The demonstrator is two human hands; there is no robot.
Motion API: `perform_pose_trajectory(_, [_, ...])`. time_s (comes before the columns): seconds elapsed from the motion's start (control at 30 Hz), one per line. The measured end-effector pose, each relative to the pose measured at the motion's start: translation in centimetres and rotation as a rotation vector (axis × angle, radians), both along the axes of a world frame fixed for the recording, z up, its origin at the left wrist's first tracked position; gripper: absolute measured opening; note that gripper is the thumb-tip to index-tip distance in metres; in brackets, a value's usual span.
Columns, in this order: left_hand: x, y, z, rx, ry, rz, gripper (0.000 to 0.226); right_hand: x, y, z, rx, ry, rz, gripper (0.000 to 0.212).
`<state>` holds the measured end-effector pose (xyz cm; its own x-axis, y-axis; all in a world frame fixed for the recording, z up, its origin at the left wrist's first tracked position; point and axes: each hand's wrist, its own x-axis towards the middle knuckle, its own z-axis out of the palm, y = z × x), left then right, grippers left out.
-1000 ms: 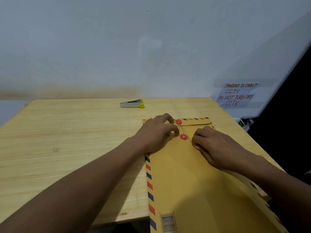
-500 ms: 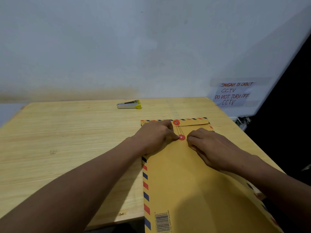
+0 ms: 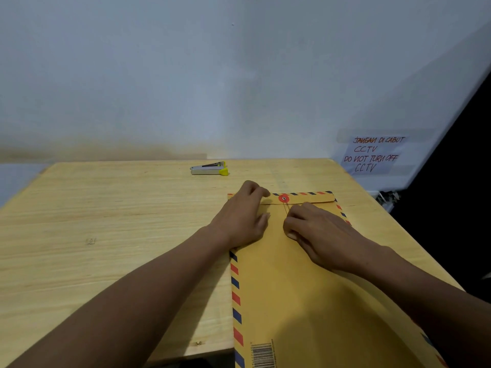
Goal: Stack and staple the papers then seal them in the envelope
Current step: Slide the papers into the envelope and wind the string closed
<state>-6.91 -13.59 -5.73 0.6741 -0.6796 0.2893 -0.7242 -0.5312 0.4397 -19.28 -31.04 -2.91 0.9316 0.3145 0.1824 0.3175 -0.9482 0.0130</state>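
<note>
A brown airmail-striped envelope (image 3: 292, 293) lies on the wooden table (image 3: 106, 221), its near end hanging over the front edge. Its flap is folded down, and the flap's red button (image 3: 283, 198) shows. A thin string (image 3: 286, 208) runs down from that button. My left hand (image 3: 241, 219) rests on the envelope's upper left corner and holds it down. My right hand (image 3: 318, 235) sits just below the flap, fingertips pinched at the string, covering the lower button. No papers are visible.
A small silver stapler with a yellow end (image 3: 210, 168) lies near the table's back edge by the wall. A handwritten CCTV note (image 3: 372, 154) is taped at the right. The table's right edge runs close beside the envelope.
My right hand has slid up and left over the lower red button, hiding it. My left hand has drawn back to the left, away from the buttons.
</note>
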Motion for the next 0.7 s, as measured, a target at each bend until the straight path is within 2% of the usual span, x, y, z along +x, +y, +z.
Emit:
perform_pose_trajectory(0.13, [0.5,0.1,0.0,-0.014,0.083,0.047,0.061,3.0,0.4,0.6,0.03,0.031,-0.028,0.016])
perform_pose_trajectory(0.37, [0.8,0.3,-0.3,-0.068,0.104,0.039,0.061,8.5,-1.1,1.4,0.017,0.14,-0.096,0.012])
perform_pose_trajectory(0.7, [1.0,0.2,-0.9,-0.088,0.093,0.017,0.057,12.8,-2.6,1.8,0.184,0.261,-0.235,0.019])
